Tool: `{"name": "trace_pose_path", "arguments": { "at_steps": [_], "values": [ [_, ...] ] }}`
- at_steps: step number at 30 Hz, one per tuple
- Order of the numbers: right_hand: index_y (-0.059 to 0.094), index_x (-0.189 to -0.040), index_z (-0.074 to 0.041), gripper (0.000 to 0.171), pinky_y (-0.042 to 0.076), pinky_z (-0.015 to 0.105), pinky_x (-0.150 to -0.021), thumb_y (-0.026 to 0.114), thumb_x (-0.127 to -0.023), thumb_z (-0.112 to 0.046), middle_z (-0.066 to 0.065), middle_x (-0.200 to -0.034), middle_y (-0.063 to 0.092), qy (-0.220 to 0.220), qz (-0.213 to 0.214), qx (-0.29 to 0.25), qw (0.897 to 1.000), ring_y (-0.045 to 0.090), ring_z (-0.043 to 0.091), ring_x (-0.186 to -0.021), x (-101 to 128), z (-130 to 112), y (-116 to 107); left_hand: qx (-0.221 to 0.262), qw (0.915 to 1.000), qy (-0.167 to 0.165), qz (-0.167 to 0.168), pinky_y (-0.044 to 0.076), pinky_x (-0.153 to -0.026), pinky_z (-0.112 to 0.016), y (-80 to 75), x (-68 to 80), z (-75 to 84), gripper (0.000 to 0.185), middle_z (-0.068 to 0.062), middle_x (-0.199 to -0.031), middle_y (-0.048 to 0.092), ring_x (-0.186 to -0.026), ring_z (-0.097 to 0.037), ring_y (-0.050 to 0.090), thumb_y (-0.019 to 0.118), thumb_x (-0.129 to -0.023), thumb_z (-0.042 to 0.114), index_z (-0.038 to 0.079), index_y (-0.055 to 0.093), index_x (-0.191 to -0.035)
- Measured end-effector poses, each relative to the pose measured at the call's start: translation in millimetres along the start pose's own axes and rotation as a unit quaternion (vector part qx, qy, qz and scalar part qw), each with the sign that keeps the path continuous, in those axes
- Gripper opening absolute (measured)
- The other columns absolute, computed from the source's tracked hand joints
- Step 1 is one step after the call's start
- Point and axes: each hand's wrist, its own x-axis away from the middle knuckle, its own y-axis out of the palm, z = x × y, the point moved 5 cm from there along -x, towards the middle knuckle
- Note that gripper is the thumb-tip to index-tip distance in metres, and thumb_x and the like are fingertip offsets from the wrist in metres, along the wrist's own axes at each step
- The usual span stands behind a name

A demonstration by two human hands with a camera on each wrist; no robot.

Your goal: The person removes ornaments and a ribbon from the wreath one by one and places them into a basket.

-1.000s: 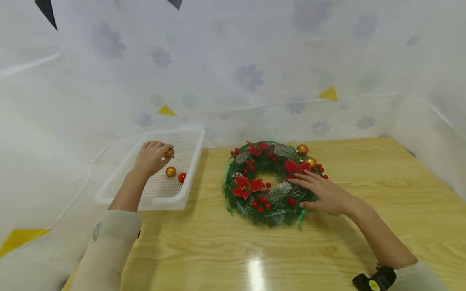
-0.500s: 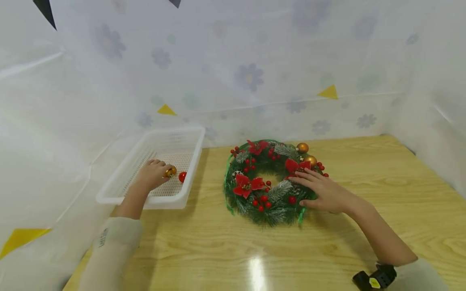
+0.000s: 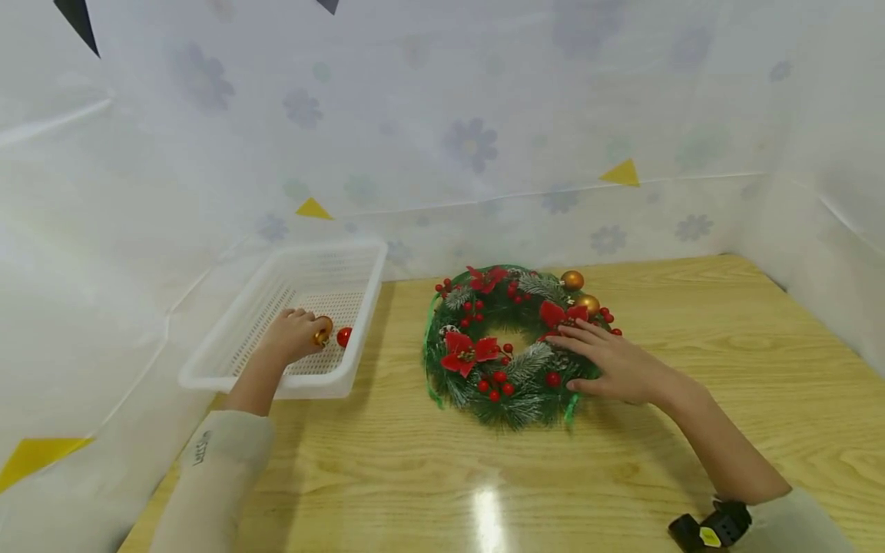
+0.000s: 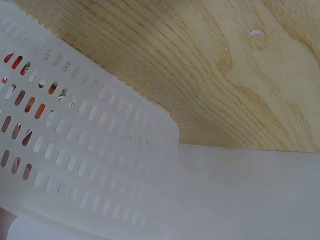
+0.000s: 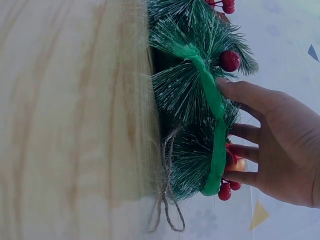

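Note:
My left hand (image 3: 292, 336) is down inside the white plastic basket (image 3: 346, 382) at the left of the table. Its fingers and thumb pinch a gold bauble (image 3: 321, 336), and a second gold one seems to sit right against it, partly covered. To their right lies a red bauble (image 3: 343, 336) on the basket floor. Through the slots of the basket wall (image 4: 115, 145) in the left wrist view, only bits of red, orange and skin show. My right hand (image 3: 618, 369) rests with extended fingers on the right side of the green wreath (image 3: 522, 403), beside a red poinsettia (image 3: 561, 315).
Two gold baubles, one of them a gold ball (image 3: 572, 280), sit at the wreath's upper right edge. A green ribbon (image 5: 215, 145) and a loop of twine (image 5: 170, 200) hang at its side. White sheeting (image 3: 442, 153) walls in the wooden table (image 3: 387, 476).
My left hand has lowered with the gold bauble towards the basket floor, beside the other gold one. The right hand has stayed on the wreath.

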Motion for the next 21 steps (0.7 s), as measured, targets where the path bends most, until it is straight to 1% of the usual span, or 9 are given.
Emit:
{"name": "trace_pose_path", "arguments": {
  "at_steps": [3,5,10,15,16,19,21],
  "values": [
    [0.035,-0.142,-0.009,0.069,0.022,0.067,-0.095,0.059,-0.088,-0.044,0.019,-0.144,0.029,0.002,-0.001,0.0,1.0,0.019,0.046,-0.129,-0.1,-0.1,-0.1,-0.015,0.9999,0.007,-0.004,0.043,-0.087,-0.045,0.5,-0.9,0.8,0.029,-0.007,-0.084,0.058,-0.086,-0.029,0.056,0.076,-0.076,0.027,0.009,0.063,-0.096],
    [0.035,-0.142,-0.009,0.069,0.022,0.067,-0.095,0.059,-0.087,-0.043,0.018,-0.144,0.029,0.004,-0.001,-0.001,1.0,0.019,0.046,-0.13,-0.1,0.0,-0.1,-0.015,0.9998,0.016,0.002,0.044,-0.086,-0.045,-0.1,-1.4,2.4,0.028,-0.007,-0.085,0.06,-0.085,-0.029,0.057,0.076,-0.075,0.025,0.009,0.063,-0.094],
    [0.035,-0.142,-0.01,0.069,0.022,0.068,-0.095,0.06,-0.087,-0.043,0.018,-0.144,0.028,0.008,-0.002,-0.002,1.0,0.019,0.046,-0.13,0.6,0.3,1.8,0.01,0.9994,0.031,0.011,0.044,-0.085,-0.047,-1.2,-2.1,6.9,0.026,-0.009,-0.087,0.063,-0.084,-0.03,0.056,0.078,-0.072,0.022,0.009,0.062,-0.089],
    [0.035,-0.142,-0.009,0.069,0.022,0.067,-0.095,0.06,-0.087,-0.042,0.019,-0.144,0.029,0.005,0.001,0.0,1.0,0.019,0.046,-0.129,0.6,-0.3,1.6,0.012,0.9995,0.03,-0.004,0.043,-0.087,-0.047,0.4,-2.5,5.1,0.028,-0.011,-0.094,0.063,-0.088,-0.031,0.056,0.078,-0.073,0.025,0.009,0.062,-0.09],
    [0.035,-0.142,-0.008,0.069,0.022,0.067,-0.095,0.06,-0.087,-0.042,0.019,-0.144,0.029,0.004,0.002,0.0,1.0,0.019,0.046,-0.129,0.4,-0.4,1.3,0.01,0.9994,0.032,-0.001,0.043,-0.086,-0.047,0.4,-2.7,4.4,0.027,-0.01,-0.093,0.063,-0.089,-0.03,0.056,0.077,-0.073,0.024,0.009,0.063,-0.091],
    [0.035,-0.142,-0.008,0.069,0.022,0.067,-0.095,0.059,-0.087,-0.042,0.019,-0.143,0.029,0.002,0.002,0.003,1.0,0.019,0.047,-0.129,0.1,-1.2,0.3,0.014,0.9986,0.043,0.027,0.045,-0.083,-0.046,-4.4,-2.5,4.1,0.025,-0.006,-0.085,0.061,-0.084,-0.028,0.056,0.077,-0.073,0.022,0.009,0.063,-0.089],
    [0.035,-0.142,-0.008,0.069,0.021,0.067,-0.095,0.059,-0.088,-0.043,0.019,-0.144,0.029,0.002,0.001,0.003,1.0,0.019,0.047,-0.129,-0.2,-1.2,-0.1,0.021,0.9982,0.046,0.032,0.046,-0.082,-0.046,-8.9,-2.1,4.4,0.025,-0.004,-0.082,0.059,-0.083,-0.028,0.056,0.078,-0.073,0.021,0.009,0.064,-0.09]
  ]
}}
